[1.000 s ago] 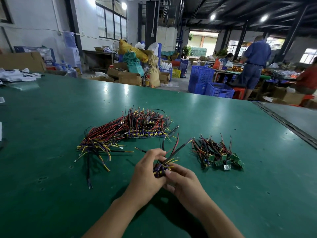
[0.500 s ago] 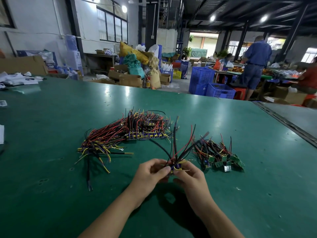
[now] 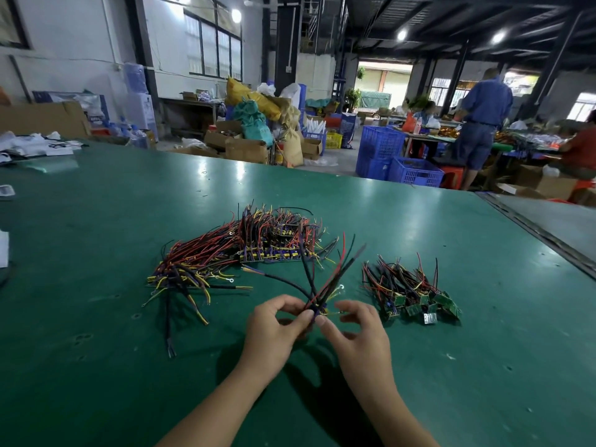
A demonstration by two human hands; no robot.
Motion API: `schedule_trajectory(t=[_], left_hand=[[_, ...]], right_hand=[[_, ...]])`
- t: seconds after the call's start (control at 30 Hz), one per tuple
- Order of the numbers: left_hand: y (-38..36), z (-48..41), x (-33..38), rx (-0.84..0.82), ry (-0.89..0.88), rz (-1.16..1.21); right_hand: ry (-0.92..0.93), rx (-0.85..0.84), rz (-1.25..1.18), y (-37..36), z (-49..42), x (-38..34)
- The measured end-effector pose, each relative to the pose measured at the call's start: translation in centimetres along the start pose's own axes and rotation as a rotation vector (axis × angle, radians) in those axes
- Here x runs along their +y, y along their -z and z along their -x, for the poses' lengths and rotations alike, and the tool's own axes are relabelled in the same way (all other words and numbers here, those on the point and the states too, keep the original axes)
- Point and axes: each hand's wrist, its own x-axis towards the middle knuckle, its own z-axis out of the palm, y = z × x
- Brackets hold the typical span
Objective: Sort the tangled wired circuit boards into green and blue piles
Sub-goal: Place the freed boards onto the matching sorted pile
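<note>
Wired board (image 3: 317, 306), apparently blue, pinched between fingers (image 3: 305, 315)

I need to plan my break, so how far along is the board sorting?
Done: a small green pile lies right of the hands. In hand: the left hand and right hand pinch one wired board, wires fanning up. Left: the big tangle beyond, mostly blue boards; I cannot tell how much of it is sorted.

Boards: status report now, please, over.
Left hand, right hand: both pinch one wired board. Blue pile left, green pile right. Nothing blocks either pile.
</note>
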Motion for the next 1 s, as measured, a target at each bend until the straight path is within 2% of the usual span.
schedule_trajectory(t=[0.07,0.13,0.2,0.33,0.4,0.5,0.57,0.7,0.9,1.0], left_hand=[[0.0,0.1,0.0,0.020,-0.107,-0.142],[-0.1,0.3,0.1,-0.011,-0.132,-0.125],[-0.3,0.5,0.4,-0.050,-0.131,-0.069],[-0.6,0.4,0.7,0.006,-0.281,-0.184],[-0.4,0.4,0.8,0.000,-0.325,-0.198],[0.1,0.5,1.1,-0.045,-0.270,-0.086],[0.2,0.5,1.3,-0.064,-0.245,-0.054],[-0.1,0.6,1.4,-0.076,-0.270,-0.143],[-1.3,1.1,1.3,-0.072,-0.154,-0.080],[-1.6,1.1,1.3,-0.076,-0.029,0.008]], right_hand=[[-0.016,-0.056,0.054,-0.2,0.0,-0.1],[-0.042,-0.069,0.060,-0.3,-0.1,-0.1],[-0.055,-0.035,0.059,-0.3,-0.2,-0.2],[-0.081,0.080,0.079,-0.2,-0.6,0.2],[-0.070,0.059,0.069,-0.1,-0.7,0.2],[-0.022,-0.009,0.047,0.1,-0.7,0.1],[0.013,0.053,0.075,0.0,-0.7,-0.1],[0.056,0.221,0.174,-0.5,-0.4,-0.6],[-0.081,0.245,0.107,-0.5,-0.4,-1.0],[-0.164,0.205,-0.077,-0.2,-0.6,-1.0]])
